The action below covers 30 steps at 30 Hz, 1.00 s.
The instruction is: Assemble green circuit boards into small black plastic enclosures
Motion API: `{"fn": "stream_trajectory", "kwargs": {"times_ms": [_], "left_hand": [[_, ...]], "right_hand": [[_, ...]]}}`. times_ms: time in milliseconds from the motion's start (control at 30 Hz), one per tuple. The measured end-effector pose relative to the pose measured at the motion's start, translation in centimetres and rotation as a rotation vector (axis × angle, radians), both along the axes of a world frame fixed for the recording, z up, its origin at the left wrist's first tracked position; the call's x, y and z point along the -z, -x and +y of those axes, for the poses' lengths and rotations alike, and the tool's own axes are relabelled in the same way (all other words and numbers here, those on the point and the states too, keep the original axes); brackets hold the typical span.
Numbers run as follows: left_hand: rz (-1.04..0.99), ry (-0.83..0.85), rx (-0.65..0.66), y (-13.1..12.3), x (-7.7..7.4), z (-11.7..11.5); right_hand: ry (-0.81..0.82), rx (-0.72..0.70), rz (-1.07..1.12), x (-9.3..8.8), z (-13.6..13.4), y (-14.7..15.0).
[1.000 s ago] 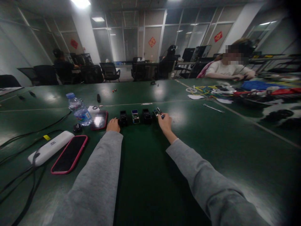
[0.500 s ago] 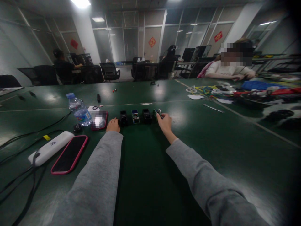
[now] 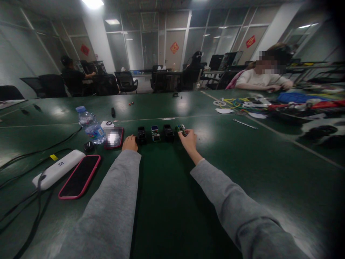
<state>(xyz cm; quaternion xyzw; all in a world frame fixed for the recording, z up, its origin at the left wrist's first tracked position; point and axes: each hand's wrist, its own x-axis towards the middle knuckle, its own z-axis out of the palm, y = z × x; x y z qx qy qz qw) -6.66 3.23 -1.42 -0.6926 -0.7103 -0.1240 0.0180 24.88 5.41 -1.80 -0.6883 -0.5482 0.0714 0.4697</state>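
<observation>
Several small electronic modules stand in a row on the green table [image 3: 167, 201]: a black one [image 3: 141, 134], one with a blue top [image 3: 155, 133], another black one [image 3: 168, 132] and a green one [image 3: 180, 128]. My left hand [image 3: 129, 143] rests closed on the table, touching the left black module. My right hand [image 3: 189, 139] pinches the green module at the row's right end. Both arms wear grey sleeves.
To the left lie a water bottle [image 3: 90, 125], a red-cased phone [image 3: 114, 137], a pink-cased phone [image 3: 80, 176], a white power bank [image 3: 57, 168] and black cables [image 3: 29, 201]. A seated person [image 3: 262, 81] works at the far right by coloured wires [image 3: 234, 103]. A metal tool [image 3: 244, 124] lies right.
My right hand has shifted slightly left with the green module, closing the gap to the row. My left hand has stayed still.
</observation>
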Motion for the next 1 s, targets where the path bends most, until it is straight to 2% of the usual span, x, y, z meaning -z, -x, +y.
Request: {"fn": "stream_trajectory", "kwargs": {"times_ms": [833,1000], "left_hand": [[-0.018,0.023,-0.006,-0.22,-0.37,-0.17],[-0.016,0.021,-0.019,-0.3,-0.48,-0.33]], "right_hand": [[0.002,-0.005,-0.079,0.15,0.1,0.02],[-0.016,-0.042,-0.119,0.05,-0.01,0.13]]}}
